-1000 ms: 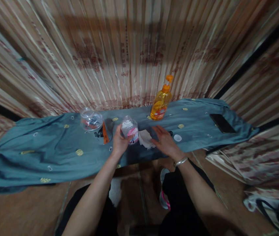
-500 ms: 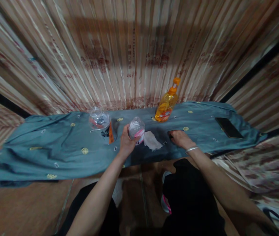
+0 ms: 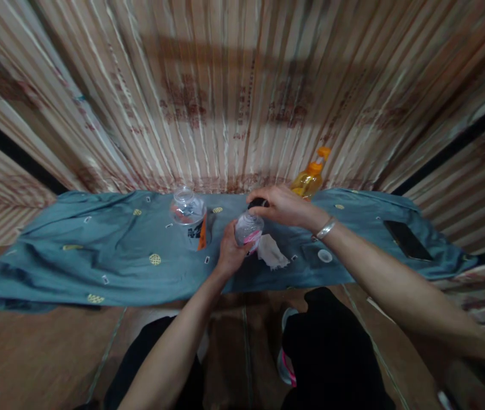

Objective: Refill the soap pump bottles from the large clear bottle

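Observation:
My left hand (image 3: 230, 253) is wrapped around a small clear bottle with a pink label (image 3: 249, 230), held upright on the blue cloth (image 3: 110, 256). My right hand (image 3: 283, 206) hovers over the bottle's mouth, fingers pinched on a small dark cap (image 3: 258, 202). A crumpled white tissue (image 3: 271, 253) lies just right of the bottle. An orange pump bottle (image 3: 311, 175) stands behind my right hand, partly hidden by it.
A clear jar (image 3: 188, 207) stands left of the bottle beside an orange-edged packet (image 3: 200, 234). A small white lid (image 3: 324, 255) lies on the cloth at right, a black phone (image 3: 407, 240) farther right. Striped curtain behind; brown floor and my dark-clothed knees below.
My right hand lifted from the cloth at the right, took up the dark cap and brought it left over the bottle's mouth. The left hand kept hold of the bottle.

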`<state>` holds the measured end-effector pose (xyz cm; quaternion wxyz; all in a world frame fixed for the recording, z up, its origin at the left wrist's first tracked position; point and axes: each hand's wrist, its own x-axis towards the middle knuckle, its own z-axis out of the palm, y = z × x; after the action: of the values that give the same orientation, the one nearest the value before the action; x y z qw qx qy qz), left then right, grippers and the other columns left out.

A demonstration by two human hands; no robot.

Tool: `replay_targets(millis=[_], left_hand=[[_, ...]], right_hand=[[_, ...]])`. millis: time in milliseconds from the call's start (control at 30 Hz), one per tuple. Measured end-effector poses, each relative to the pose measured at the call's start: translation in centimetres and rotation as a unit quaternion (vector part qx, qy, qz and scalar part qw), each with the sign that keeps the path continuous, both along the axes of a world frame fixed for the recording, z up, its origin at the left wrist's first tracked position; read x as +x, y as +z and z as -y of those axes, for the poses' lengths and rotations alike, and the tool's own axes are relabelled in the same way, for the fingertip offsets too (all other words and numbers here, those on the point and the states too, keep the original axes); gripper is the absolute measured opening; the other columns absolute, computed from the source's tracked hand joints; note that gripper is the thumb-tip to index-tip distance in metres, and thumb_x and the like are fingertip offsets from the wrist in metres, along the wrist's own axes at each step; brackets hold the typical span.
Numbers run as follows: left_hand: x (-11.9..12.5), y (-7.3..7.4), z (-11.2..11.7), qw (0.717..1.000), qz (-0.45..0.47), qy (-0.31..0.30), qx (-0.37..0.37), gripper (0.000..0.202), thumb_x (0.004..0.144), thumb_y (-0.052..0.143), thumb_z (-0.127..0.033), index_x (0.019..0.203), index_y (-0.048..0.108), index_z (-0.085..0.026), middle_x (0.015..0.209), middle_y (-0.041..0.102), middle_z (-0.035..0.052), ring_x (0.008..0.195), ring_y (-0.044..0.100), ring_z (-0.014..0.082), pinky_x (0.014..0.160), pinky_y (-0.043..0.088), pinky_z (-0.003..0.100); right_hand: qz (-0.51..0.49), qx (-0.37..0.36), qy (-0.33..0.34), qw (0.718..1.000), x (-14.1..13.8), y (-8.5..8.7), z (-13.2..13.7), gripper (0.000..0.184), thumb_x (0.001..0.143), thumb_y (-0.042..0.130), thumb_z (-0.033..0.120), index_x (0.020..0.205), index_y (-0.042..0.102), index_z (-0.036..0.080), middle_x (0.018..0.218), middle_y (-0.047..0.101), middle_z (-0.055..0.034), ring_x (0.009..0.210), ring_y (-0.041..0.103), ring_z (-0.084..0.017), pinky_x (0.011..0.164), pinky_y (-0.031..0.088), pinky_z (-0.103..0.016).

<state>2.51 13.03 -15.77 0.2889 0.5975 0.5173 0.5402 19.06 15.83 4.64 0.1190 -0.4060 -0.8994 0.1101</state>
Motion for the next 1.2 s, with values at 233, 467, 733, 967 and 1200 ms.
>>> replay_targets(millis=[233,467,733,967,1200], left_hand=[[0.3,-0.4,-0.2,1.0,-0.024,0.008,-0.002,0.074,0.072,0.091,-0.029,0.139,0.06,-0.018,0.13,0.071,0.014,0.125,0.067,0.0344,0.111,0.054,0.056],[0.7,-1.2,-0.6,0.999,-0.05,0.013,0.014,0.043,0.1,0.068,-0.041,0.136,0.064,-0.019,0.14,0.066,0.0129,0.121,0.068,0.0284,0.101,0.06,0.053],[1.0,-1.4,-0.7,0.998,-0.055,0.02,0.023,0.044,0.099,0.069,-0.041,0.137,0.063,-0.019,0.139,0.066,0.0129,0.119,0.069,0.028,0.099,0.061,0.052],[0.9,-1.6,-0.7,0.998,-0.058,0.022,0.022,0.044,0.099,0.07,-0.041,0.137,0.063,-0.019,0.139,0.066,0.013,0.12,0.069,0.0284,0.1,0.061,0.052],[1.0,-1.5,-0.6,0.997,-0.062,0.023,0.031,0.043,0.1,0.069,-0.041,0.136,0.064,-0.019,0.139,0.066,0.0129,0.119,0.069,0.0279,0.1,0.061,0.052]], right_hand=[[0.197,0.063,0.088,0.974,-1.8,1.6,0.8,0.026,0.094,0.063,0.005,0.117,0.074,0.01,0.121,0.079,-0.0151,0.113,0.073,-0.025,0.092,0.05,-0.03],[0.285,0.108,0.098,0.947,-2.3,1.6,1.4,0.024,0.096,0.058,0.002,0.115,0.072,0.007,0.108,0.081,-0.0154,0.102,0.077,-0.026,0.078,0.048,-0.029],[0.303,0.137,0.029,0.943,-2.7,1.9,1.3,0.035,0.105,0.064,0.038,0.112,0.075,0.006,0.102,0.08,-0.0234,0.105,0.078,-0.035,0.08,0.051,-0.035],[0.315,0.048,0.08,0.944,-3.1,2.4,0.8,0.026,0.095,0.068,0.011,0.12,0.075,0.012,0.111,0.082,-0.0149,0.107,0.079,-0.027,0.078,0.051,-0.028],[0.319,0.092,0.035,0.943,-3.4,2.3,0.6,0.037,0.101,0.069,0.039,0.118,0.077,0.007,0.106,0.082,-0.0221,0.105,0.079,-0.033,0.08,0.053,-0.033]])
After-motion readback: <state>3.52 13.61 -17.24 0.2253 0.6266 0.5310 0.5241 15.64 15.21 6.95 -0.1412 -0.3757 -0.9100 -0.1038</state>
